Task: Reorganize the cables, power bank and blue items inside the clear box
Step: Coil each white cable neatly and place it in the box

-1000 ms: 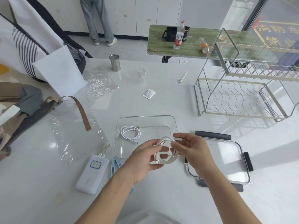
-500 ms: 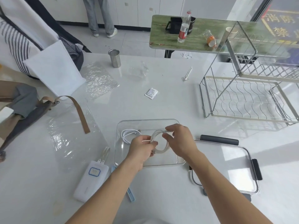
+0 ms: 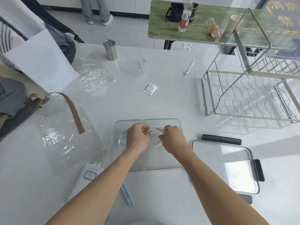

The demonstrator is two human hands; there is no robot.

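Head view: left hand [image 3: 138, 137] and right hand [image 3: 172, 138] pinching coiled white cable [image 3: 155, 143] inside clear box [image 3: 146, 167], centre frame. Seemingly laying it down. Next: letting go, fetching power bank [image 3: 89, 174], lower left.

Bright daylight, glossy glare, edges bowed outward.
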